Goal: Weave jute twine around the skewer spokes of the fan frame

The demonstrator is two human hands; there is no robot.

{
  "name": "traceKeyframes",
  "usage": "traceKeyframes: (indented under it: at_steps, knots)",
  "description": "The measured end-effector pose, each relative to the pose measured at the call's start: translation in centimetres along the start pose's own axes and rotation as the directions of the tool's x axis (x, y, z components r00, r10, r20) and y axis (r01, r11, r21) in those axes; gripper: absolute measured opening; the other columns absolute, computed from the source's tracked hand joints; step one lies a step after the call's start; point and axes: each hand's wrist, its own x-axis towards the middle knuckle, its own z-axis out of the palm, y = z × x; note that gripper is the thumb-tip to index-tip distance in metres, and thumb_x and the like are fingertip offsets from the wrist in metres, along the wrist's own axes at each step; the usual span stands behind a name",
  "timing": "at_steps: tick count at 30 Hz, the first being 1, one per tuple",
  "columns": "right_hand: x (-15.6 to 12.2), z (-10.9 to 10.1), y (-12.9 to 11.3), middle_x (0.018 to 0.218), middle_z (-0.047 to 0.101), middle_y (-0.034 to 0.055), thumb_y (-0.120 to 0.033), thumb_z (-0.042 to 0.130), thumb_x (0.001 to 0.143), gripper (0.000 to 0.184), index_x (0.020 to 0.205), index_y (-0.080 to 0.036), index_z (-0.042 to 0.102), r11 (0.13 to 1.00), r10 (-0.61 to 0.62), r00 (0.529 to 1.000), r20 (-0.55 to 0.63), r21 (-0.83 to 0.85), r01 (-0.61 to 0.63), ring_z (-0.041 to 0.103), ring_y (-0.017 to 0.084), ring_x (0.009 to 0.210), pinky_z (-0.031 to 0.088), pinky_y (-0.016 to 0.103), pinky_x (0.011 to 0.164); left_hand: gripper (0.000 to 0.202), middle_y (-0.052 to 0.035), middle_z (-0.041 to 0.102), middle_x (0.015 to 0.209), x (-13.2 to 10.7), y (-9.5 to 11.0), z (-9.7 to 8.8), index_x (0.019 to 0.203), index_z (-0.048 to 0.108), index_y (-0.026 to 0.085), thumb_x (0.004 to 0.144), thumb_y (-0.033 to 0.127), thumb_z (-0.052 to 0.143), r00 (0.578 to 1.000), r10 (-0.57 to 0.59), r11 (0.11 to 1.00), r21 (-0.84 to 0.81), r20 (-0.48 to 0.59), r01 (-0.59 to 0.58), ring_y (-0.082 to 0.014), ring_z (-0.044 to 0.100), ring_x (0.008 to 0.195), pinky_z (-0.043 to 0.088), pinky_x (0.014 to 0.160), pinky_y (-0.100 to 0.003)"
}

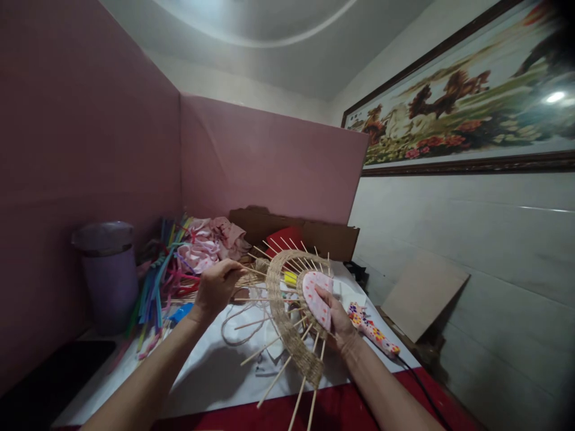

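Note:
A woven fan-shaped frame (280,309) of straw-coloured cord, with thin wooden sticks radiating outward, is held up above the white table. At its inner side sits a half-round pad (315,294) of pink patterned cloth. My right hand (336,320) grips this pad, thumb on its face and the other fingers behind it, hidden. My left hand (221,286) is closed in a pinch at the outer end of a wooden stick (255,272) on the frame's left side. A loop of twine (224,332) hangs below my left hand.
A patterned glue gun (375,336) with a black cable lies at right. Bundled coloured strips (155,293), pink cloth (204,245) and a lilac bin (109,281) stand left. Cardboard (309,236) lines the back; a dark flat object (56,374) lies front left.

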Motion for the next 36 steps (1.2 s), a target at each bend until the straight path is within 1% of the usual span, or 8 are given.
traceKeyframes:
  at_steps: [6, 9, 12, 19, 23, 29, 33, 36]
  knots:
    - [-0.3, 0.1, 0.1, 0.062, 0.069, 0.0069, -0.028, 0.054, 0.076, 0.023, 0.084, -0.008, 0.061, 0.999, 0.024, 0.999, 0.039, 0.033, -0.025, 0.062, 0.016, 0.046, 0.051, 0.026, 0.042, 0.015, 0.0007, 0.058, 0.057, -1.1, -0.1, 1.4, 0.065, 0.061, 0.016, 0.072, 0.029, 0.058, 0.976, -0.217, 0.967, -0.131, 0.026, 0.219, -0.0109, 0.049, 0.053, 0.037, 0.05, -0.02]
    - [-0.3, 0.2, 0.2, 0.064, 0.069, 0.0071, -0.027, 0.052, 0.077, 0.022, 0.085, -0.008, 0.061, 0.998, 0.041, 0.997, 0.065, 0.047, -0.045, 0.062, 0.016, 0.047, 0.052, 0.027, 0.044, 0.017, -0.0005, 0.06, 0.062, -1.5, -0.1, 1.8, 0.069, 0.062, 0.016, 0.072, 0.032, 0.058, 0.974, -0.219, 0.959, -0.173, 0.062, 0.227, -0.0117, 0.052, 0.057, 0.039, 0.053, -0.021]
    - [-0.3, 0.3, 0.3, 0.064, 0.069, 0.0086, -0.026, 0.049, 0.079, 0.023, 0.085, -0.007, 0.06, 0.996, 0.073, 0.995, 0.067, 0.037, -0.076, 0.063, 0.017, 0.05, 0.052, 0.027, 0.047, 0.017, -0.0011, 0.061, 0.063, -1.5, -0.2, 1.8, 0.071, 0.063, 0.016, 0.072, 0.033, 0.058, 0.976, -0.21, 0.964, -0.152, 0.062, 0.217, -0.0122, 0.053, 0.059, 0.039, 0.055, -0.021]
    - [-0.5, 0.3, 0.2, 0.063, 0.069, 0.0112, -0.027, 0.046, 0.08, 0.027, 0.085, -0.005, 0.06, 0.993, 0.116, 0.992, 0.048, 0.002, -0.116, 0.063, 0.018, 0.049, 0.052, 0.028, 0.045, 0.013, -0.0008, 0.061, 0.062, -1.5, -0.6, 1.9, 0.068, 0.062, 0.017, 0.073, 0.03, 0.058, 0.986, -0.168, 0.978, -0.126, 0.013, 0.169, -0.0122, 0.054, 0.057, 0.04, 0.055, -0.021]
    - [-0.4, 0.1, 0.4, 0.065, 0.069, 0.0107, -0.026, 0.046, 0.08, 0.026, 0.088, -0.006, 0.06, 0.995, 0.098, 0.994, 0.054, 0.005, -0.099, 0.063, 0.018, 0.05, 0.051, 0.027, 0.045, 0.012, 0.0003, 0.06, 0.06, -1.5, -0.6, 1.8, 0.066, 0.06, 0.018, 0.072, 0.028, 0.057, 0.989, -0.15, 0.982, -0.117, -0.002, 0.149, -0.0113, 0.053, 0.054, 0.039, 0.053, -0.021]
    - [0.1, -0.6, 0.2, 0.071, 0.07, 0.0109, -0.025, 0.05, 0.078, 0.027, 0.094, -0.005, 0.059, 0.994, 0.105, 0.994, 0.027, -0.036, -0.104, 0.064, 0.018, 0.053, 0.053, 0.03, 0.049, 0.01, -0.0014, 0.062, 0.063, -0.6, -0.6, 0.3, 0.067, 0.06, 0.018, 0.074, 0.024, 0.056, 1.0, -0.013, 0.998, 0.057, -0.023, 0.015, -0.0133, 0.055, 0.06, 0.04, 0.06, -0.023]
    - [0.4, -1.1, 0.3, 0.071, 0.07, 0.0103, -0.025, 0.05, 0.078, 0.028, 0.096, -0.005, 0.058, 0.988, 0.15, 0.986, 0.072, -0.051, -0.147, 0.063, 0.017, 0.052, 0.052, 0.029, 0.048, 0.014, -0.0018, 0.062, 0.065, -0.4, -1.0, -0.7, 0.07, 0.061, 0.019, 0.078, 0.027, 0.053, 0.995, 0.099, 0.974, 0.202, 0.032, -0.104, -0.014, 0.055, 0.062, 0.039, 0.063, -0.024]
    - [0.6, -1.4, 0.3, 0.07, 0.069, 0.0098, -0.025, 0.051, 0.078, 0.028, 0.096, -0.006, 0.058, 0.989, 0.136, 0.989, 0.061, -0.075, -0.131, 0.064, 0.017, 0.055, 0.053, 0.03, 0.053, 0.016, -0.0014, 0.06, 0.064, -0.4, -0.9, -0.9, 0.069, 0.06, 0.018, 0.079, 0.028, 0.051, 0.988, 0.147, 0.95, 0.272, 0.056, -0.156, -0.0134, 0.053, 0.061, 0.038, 0.062, -0.024]
